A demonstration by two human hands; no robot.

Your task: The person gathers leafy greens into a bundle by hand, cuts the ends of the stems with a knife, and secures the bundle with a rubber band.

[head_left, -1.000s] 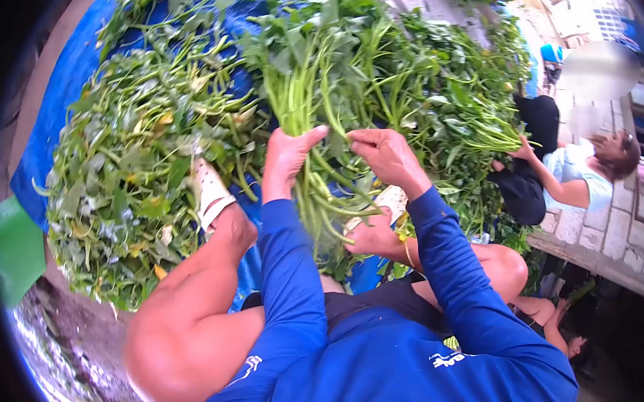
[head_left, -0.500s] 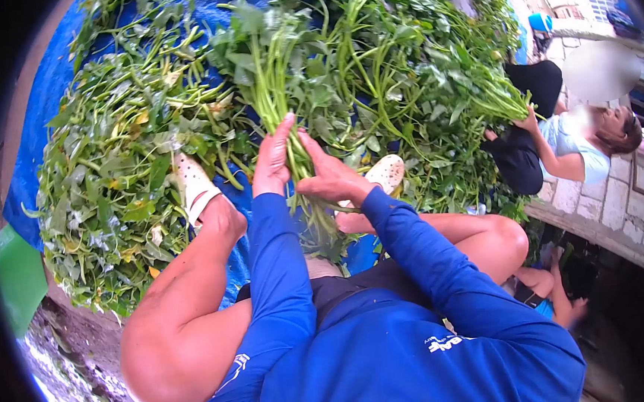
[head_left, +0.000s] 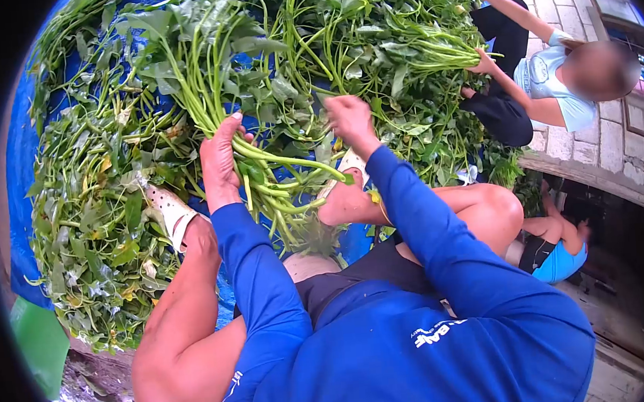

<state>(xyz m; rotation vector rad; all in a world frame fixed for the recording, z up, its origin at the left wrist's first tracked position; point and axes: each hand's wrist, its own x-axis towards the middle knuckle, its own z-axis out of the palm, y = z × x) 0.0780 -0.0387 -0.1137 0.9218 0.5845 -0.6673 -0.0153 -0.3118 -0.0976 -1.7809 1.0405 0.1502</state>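
Note:
My left hand is wrapped around a bunch of water spinach, its long pale stems fanning up into broad leaves. Below the fist, the cut stem ends splay out towards my right foot. Off to the right of the bunch and apart from it is my right hand, its fingers curled together. A small blurred bit shows at those fingertips, too unclear to name. Loose water spinach lies heaped under and around both hands.
A blue tarp lies under the greens. My perforated clogs rest among them. On the right a co-worker grips another bunch, with one arm stretched out. Another person sits lower right. A green object stands at left.
Both hands were together on the bunch; now they are apart. My left hand has carried the bunch leftward, and my right hand has moved right and up. The co-worker's arm has extended.

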